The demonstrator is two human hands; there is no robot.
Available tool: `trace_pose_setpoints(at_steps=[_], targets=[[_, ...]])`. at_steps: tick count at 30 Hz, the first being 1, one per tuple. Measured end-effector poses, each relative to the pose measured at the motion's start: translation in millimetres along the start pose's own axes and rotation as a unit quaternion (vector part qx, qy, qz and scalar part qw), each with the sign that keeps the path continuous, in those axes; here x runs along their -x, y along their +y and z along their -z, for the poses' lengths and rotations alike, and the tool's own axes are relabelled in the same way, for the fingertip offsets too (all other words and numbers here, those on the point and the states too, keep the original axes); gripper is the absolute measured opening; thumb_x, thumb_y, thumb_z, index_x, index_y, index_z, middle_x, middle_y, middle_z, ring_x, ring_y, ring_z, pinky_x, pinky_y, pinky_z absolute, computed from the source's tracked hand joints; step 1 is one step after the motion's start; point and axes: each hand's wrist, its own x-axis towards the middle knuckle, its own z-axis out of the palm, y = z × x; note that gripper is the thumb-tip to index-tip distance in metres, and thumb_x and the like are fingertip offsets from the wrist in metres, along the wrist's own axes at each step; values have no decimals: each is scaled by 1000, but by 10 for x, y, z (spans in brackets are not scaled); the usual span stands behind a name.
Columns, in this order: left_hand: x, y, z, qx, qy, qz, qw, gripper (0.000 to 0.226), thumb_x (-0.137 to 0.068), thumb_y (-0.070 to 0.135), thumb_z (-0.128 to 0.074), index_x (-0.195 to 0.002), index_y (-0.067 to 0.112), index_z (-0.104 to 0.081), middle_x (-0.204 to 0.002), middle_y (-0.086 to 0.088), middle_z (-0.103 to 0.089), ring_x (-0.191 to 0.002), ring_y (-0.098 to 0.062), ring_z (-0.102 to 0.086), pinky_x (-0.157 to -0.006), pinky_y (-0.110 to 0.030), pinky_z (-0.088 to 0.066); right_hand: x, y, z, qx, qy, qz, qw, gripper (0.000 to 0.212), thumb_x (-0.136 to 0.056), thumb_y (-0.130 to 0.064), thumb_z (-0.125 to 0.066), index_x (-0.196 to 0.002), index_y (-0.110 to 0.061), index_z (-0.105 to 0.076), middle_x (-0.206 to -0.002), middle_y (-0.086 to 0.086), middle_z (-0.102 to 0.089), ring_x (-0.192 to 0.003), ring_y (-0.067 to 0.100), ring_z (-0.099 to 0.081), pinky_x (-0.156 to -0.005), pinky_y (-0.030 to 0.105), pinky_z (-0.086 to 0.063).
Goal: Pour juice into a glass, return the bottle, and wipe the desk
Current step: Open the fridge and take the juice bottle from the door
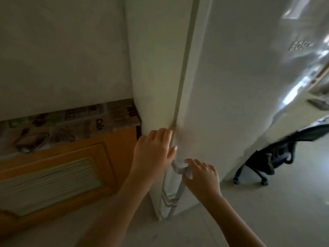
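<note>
A tall white fridge (240, 77) fills the middle and right of the head view, its glossy door closed or nearly closed along a grey seal (185, 59). My left hand (153, 152) lies flat against the fridge's side edge, fingertips at the seal. Just below it, my right hand (201, 175) curls its fingers around the top of the white vertical door handle (181, 182). No bottle, glass or cloth is in sight.
A low cabinet with an orange louvred door (53, 175) and a newspaper-print top (71, 123) stands left of the fridge, against a white wall. A black wheeled office chair (272, 157) sits on the pale floor at the right.
</note>
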Motion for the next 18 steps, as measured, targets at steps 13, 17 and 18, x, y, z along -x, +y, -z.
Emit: trace_pose_setpoints(at_steps=[13,17,18], targets=[[-489,-244,-85,159,-33,-57,985,51,-86,59,-48,-112,15,-50,-79,3,-69,-62,-11,-64,-54,-30,-53,5,-325,-172,56,34,-108,992,31,-90,-52,-47,-97,-26,-63,-96,-6,-60,-74,9,-57,-69,23,-39],[-489,-217,-101,194,-29,-56,979,48,-85,52,-56,-112,13,-51,-79,-2,-70,-64,-16,-66,-52,-31,-53,12,-354,-141,73,21,-115,990,23,-92,-41,-51,-99,-25,-65,-100,-4,-59,-79,12,-59,-64,23,-41],[-494,-212,-100,197,-24,-59,978,47,-85,50,-59,-111,12,-52,-77,-2,-69,-63,-17,-66,-50,-31,-52,12,-357,-133,69,21,-118,990,23,-93,-41,-49,-98,-25,-65,-99,-4,-58,-79,12,-60,-63,22,-40]])
